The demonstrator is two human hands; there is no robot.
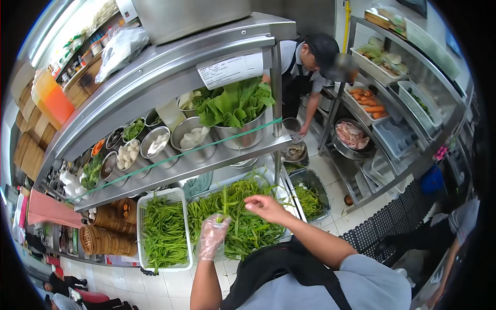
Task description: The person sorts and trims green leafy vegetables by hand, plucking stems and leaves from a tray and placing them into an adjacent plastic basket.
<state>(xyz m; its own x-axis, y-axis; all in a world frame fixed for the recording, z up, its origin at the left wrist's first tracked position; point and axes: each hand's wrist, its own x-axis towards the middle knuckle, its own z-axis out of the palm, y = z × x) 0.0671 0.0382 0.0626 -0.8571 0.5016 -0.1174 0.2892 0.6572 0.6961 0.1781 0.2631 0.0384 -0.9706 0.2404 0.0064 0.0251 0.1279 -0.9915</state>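
Note:
My left hand wears a clear plastic glove. Its fingers are wrapped round leafy green stems, whose ends stick up above the fist. To the right, my bare right hand hovers over a heap of long leafy greens in a tray. Its fingers reach leftward, with thumb and fingertips a little apart and nothing visible between them. Beside my left hand stands a white plastic basket filled with thin cut green stems.
Above the greens, a steel shelf holds several metal pots of vegetables. Bamboo steamers stand left. A bin of greens is on the floor at right. A co-worker bends beside a rack; another person's sleeve shows far right.

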